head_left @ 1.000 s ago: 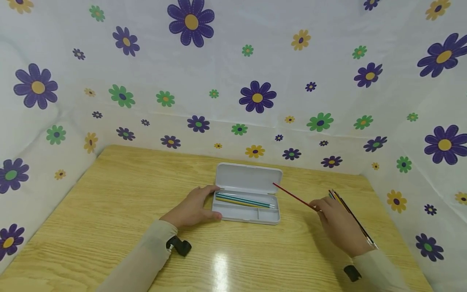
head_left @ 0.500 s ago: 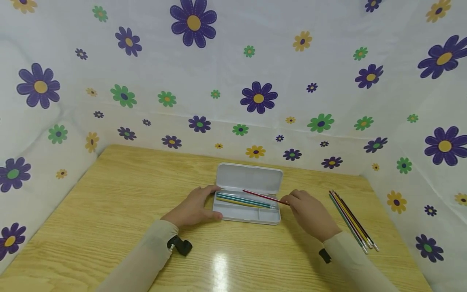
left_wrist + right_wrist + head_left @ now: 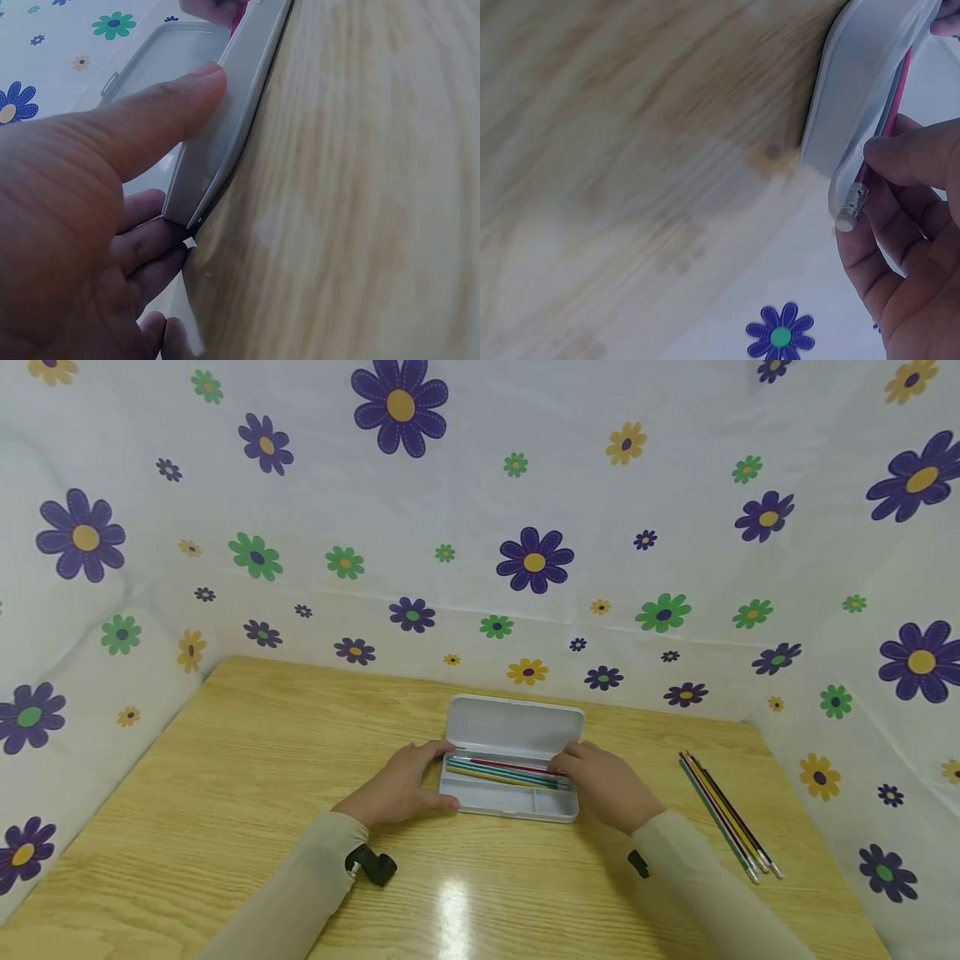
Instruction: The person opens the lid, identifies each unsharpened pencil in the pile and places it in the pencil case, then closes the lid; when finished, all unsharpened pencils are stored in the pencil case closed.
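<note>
long beige sleeves (image 3: 296, 881) (plain ones) each bear a small black device (image 3: 381, 869).

right fingers (image 3: 567, 760) pinch red pencil (image 3: 510, 765)

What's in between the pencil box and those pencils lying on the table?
In the head view, the right hand, its sleeve and some bare table lie between the pencil box and the loose pencils.

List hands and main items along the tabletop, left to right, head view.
Left hand → open pencil case → right hand → group of loose pencils.
</note>
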`<action>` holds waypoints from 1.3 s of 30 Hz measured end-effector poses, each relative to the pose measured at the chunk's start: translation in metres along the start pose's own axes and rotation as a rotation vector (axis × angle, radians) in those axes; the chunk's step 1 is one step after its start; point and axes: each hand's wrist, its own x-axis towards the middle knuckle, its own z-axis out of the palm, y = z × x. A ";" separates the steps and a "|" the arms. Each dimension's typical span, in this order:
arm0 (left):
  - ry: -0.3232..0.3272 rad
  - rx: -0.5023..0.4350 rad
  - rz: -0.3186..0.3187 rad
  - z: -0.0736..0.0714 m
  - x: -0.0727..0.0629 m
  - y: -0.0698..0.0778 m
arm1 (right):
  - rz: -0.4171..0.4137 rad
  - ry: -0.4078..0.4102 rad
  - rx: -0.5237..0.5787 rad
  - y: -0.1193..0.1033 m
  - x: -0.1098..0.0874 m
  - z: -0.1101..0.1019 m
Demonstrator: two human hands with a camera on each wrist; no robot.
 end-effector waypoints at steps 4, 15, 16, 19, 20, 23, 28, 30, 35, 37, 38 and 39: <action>-0.002 -0.003 0.004 0.000 0.000 0.000 | -0.003 -0.045 0.019 -0.005 0.012 0.005; 0.006 0.009 0.028 0.000 0.000 0.000 | 0.018 -0.081 0.071 -0.013 0.031 0.012; 0.007 0.010 0.030 0.000 0.000 0.000 | 0.018 -0.083 0.073 -0.013 0.032 0.012; 0.010 0.013 0.031 0.000 0.001 -0.001 | 0.014 -0.082 0.068 -0.014 0.033 0.012; 0.011 0.013 0.031 0.000 0.001 -0.002 | 0.012 -0.082 0.065 -0.014 0.034 0.012; 0.011 0.010 0.028 0.000 0.001 -0.002 | 0.012 -0.083 0.060 -0.014 0.035 0.013; 0.012 0.015 0.027 0.000 0.001 -0.001 | 0.013 -0.080 0.069 -0.014 0.032 0.012; 0.011 0.016 0.027 0.001 0.001 -0.001 | 0.012 -0.075 0.079 -0.013 0.030 0.010; 0.011 0.008 0.026 0.001 0.001 -0.002 | -0.002 -0.049 0.069 -0.007 0.019 0.008; 0.012 0.007 0.027 0.001 0.001 -0.002 | -0.011 -0.038 0.060 -0.003 0.013 0.006; 0.012 0.005 0.027 0.001 0.001 -0.002 | -0.013 -0.033 0.054 -0.001 0.009 0.006; 0.011 0.005 0.027 0.002 0.001 -0.002 | -0.014 -0.032 0.049 0.001 0.005 0.005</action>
